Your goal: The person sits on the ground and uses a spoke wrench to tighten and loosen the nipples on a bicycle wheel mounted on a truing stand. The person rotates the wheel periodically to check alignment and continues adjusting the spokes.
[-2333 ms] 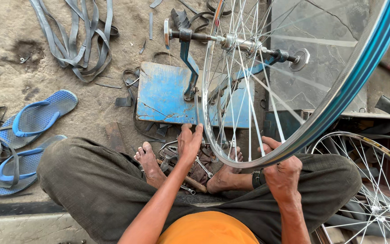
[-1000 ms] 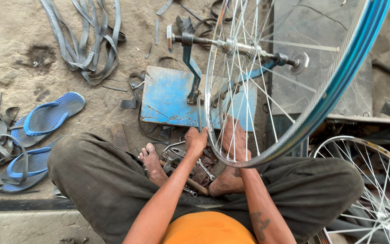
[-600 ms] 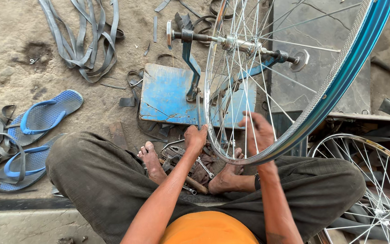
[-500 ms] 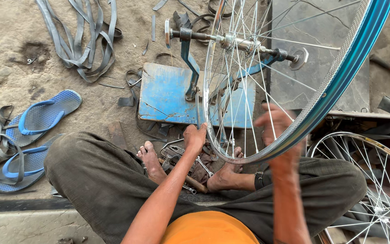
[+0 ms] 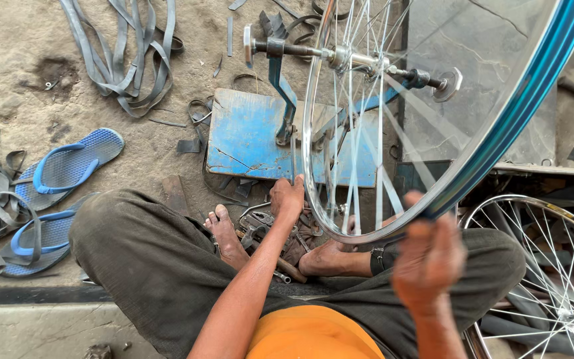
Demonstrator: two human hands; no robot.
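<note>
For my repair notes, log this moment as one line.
left hand: low beside bicycle wheel rim | right hand: blurred, at rim's blue edge | wheel: axle in blue truing stand | blue flip-flops at left

two wheels [image 5: 446,119], two blue sandals [image 5: 68,166]

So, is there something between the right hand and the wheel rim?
Nothing visible. The right hand, blurred, is right at the rim near its lower edge; whether it touches cannot be told. The left hand is by the rim's left side, beside the spokes.
</note>
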